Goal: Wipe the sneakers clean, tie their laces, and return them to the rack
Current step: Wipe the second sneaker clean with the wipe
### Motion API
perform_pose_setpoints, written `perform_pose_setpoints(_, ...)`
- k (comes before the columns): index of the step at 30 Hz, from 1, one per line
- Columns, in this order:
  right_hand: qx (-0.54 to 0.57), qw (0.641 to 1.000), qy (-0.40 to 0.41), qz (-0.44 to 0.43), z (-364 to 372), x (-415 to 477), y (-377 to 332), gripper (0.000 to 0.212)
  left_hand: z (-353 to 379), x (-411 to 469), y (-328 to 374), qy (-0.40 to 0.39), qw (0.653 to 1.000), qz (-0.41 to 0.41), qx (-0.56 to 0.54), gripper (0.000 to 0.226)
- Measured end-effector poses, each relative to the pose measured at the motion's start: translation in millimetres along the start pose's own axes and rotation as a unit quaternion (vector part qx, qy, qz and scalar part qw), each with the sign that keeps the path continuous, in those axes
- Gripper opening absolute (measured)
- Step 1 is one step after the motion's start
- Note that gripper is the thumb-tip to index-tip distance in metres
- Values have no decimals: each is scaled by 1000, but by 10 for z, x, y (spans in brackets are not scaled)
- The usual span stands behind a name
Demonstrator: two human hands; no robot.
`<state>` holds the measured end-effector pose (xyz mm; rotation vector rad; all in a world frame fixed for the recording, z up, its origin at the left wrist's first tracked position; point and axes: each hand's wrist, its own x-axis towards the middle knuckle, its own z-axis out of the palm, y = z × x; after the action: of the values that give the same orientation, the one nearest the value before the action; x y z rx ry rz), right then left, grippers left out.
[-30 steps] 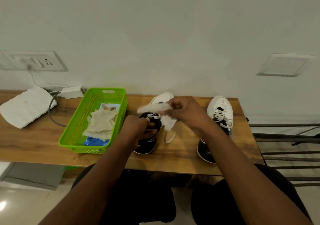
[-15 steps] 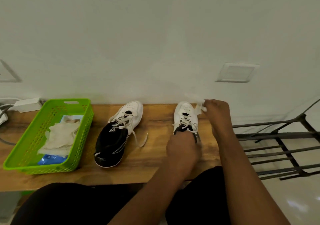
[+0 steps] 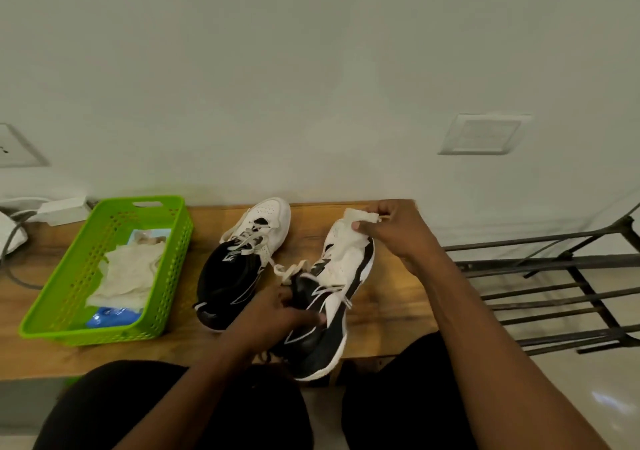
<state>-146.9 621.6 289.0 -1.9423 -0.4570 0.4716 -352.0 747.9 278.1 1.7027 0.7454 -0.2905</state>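
Your left hand [image 3: 273, 314] grips the black-and-white lace-up sneaker [image 3: 325, 342], toe pointing far, laces loose; right hand [image 3: 398, 231] pinches a white cloth [image 3: 350, 217].

My worktop [image 3: 388, 314] is grained wood with a soft sheen. The basket [image 3: 166, 276] is shiny green plastic and holds crumpled matt cloth [image 3: 128, 276]. The sneaker [image 3: 346, 266] I grip has a smooth upper, and the wipe [image 3: 349, 216] looks soft. The rack [image 3: 554, 261] is dull dark metal.

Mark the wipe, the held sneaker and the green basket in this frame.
wipe [image 3: 358, 215], head view: its bunched top edge.
held sneaker [image 3: 322, 342], head view: black side panel near the heel.
green basket [image 3: 90, 336], head view: its near wall.
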Motion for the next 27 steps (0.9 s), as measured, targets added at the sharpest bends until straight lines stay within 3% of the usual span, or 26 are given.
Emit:
perform_pose_setpoints(4, -171, 980, -62, -80, 301, -112, -129, 18, -131, -51, -160, 60, 997, -5, -44, 11)
perform_pose_setpoints(6, -258, 958, -65, -107, 411, -215, -170, 24, -105, 15, -158, 83, 994, -1, -69, 14)
perform_pose_setpoints(8, -292, 947, -51, -119, 438, -292, -189, 29, -59, 118, -176, 131, 989, -2, -74, 29)
perform_pose_setpoints(11, -337, 928, -52, -149, 466, -364, -222, 19, -73, 245, -216, 184, 981, -14, -62, 46)
perform_pose_setpoints(15, -391, 891, -134, -189, 521, -460, -226, 31, -140, 339, -170, 166, 972, -57, -155, 68)
perform_pose_setpoints(19, -413, 867, -188, -205, 524, -457, -237, 28, -187, 318, -186, 107, 961, -81, -242, 56)
perform_pose_setpoints(24, -422, 870, -194, -165, 525, -389, -231, 21, -115, 277, -175, -17, 993, 7, -115, 18)
perform_pose_setpoints(27, -413, 874, -205, -155, 520, -367, -268, 32, -72, 301, -176, -15, 994, 30, -101, 35)
